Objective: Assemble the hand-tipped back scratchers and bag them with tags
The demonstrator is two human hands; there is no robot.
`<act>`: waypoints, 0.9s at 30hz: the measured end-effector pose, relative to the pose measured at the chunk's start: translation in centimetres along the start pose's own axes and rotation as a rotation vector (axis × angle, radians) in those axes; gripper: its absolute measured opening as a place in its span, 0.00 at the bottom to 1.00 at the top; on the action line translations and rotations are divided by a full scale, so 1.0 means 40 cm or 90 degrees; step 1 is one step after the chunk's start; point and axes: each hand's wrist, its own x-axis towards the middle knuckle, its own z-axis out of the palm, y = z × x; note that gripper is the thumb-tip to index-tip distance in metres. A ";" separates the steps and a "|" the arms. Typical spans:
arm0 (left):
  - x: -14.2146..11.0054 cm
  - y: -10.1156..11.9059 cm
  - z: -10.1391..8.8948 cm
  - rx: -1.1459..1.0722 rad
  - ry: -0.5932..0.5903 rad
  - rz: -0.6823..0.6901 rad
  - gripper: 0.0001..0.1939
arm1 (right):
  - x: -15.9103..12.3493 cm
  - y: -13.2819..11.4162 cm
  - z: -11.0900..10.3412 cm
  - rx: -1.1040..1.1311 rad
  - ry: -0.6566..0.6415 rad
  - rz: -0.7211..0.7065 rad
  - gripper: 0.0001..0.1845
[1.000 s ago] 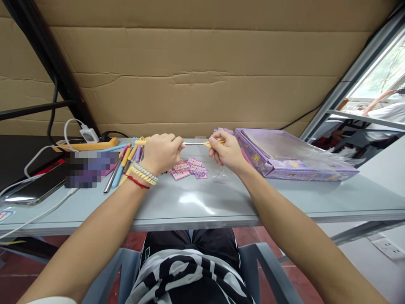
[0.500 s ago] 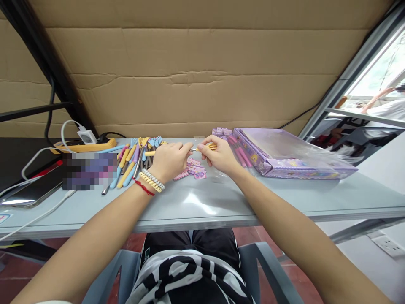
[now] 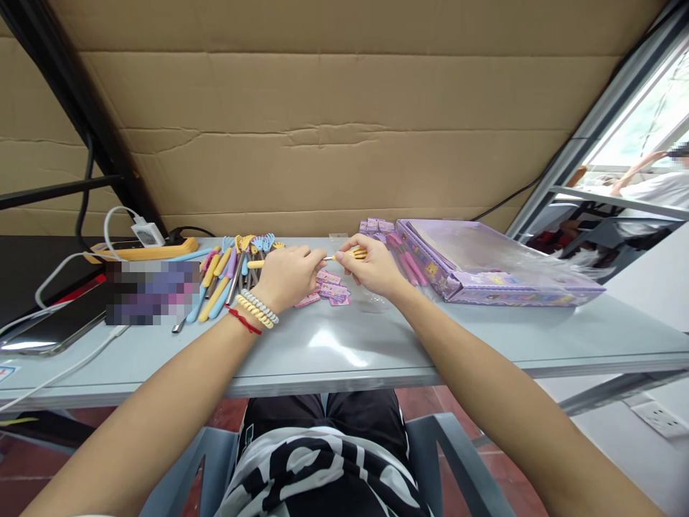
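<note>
Head view: left hand (image 3: 288, 274) and right hand (image 3: 371, 266) grasp a slim yellow-handled metal stick (image 3: 329, 258), long axis near-parallel to the front edge of the glossy grey desk (image 3: 484, 337).

I see one left hand (image 3: 288, 276) and one right hand (image 3: 371, 266), with one held back scratcher (image 3: 255, 264) for the two. The pile of back scratchers (image 3: 215, 298) has at least six; the exact number is hidden by overlap. I count two heaps of cards (image 3: 334, 291), one box (image 3: 525, 295), two coil bands (image 3: 255, 311), one red string (image 3: 243, 319), one black phone (image 3: 59, 319), one charger (image 3: 148, 233) and one power strip (image 3: 145, 250)
</note>
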 end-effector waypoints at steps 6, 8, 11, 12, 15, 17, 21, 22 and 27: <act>-0.001 0.001 -0.002 -0.003 -0.013 -0.004 0.17 | 0.000 0.011 -0.003 -0.031 0.005 -0.009 0.16; -0.001 0.001 -0.001 -0.003 -0.017 -0.006 0.16 | 0.001 0.014 -0.003 -0.034 0.006 -0.011 0.16; -0.002 0.001 -0.002 -0.004 -0.026 -0.010 0.16 | 0.002 0.014 -0.004 -0.041 0.009 -0.007 0.16; -0.003 0.001 -0.002 -0.005 -0.030 -0.011 0.16 | 0.002 0.013 -0.004 -0.045 0.009 -0.003 0.15; -0.002 0.002 -0.005 -0.010 -0.043 -0.015 0.17 | 0.001 0.007 -0.003 -0.055 0.010 0.013 0.14; -0.001 0.003 -0.006 -0.011 -0.048 -0.017 0.17 | 0.000 0.004 -0.002 -0.060 0.012 0.023 0.14; 0.000 0.004 -0.007 -0.010 -0.050 -0.020 0.16 | 0.001 0.007 -0.003 -0.072 0.009 0.015 0.15; -0.001 0.004 -0.007 -0.011 -0.050 -0.021 0.16 | 0.002 0.010 -0.005 -0.076 0.008 0.007 0.15; -0.003 0.004 -0.009 -0.028 -0.050 -0.028 0.16 | 0.007 0.019 -0.023 -0.098 -0.021 -0.020 0.16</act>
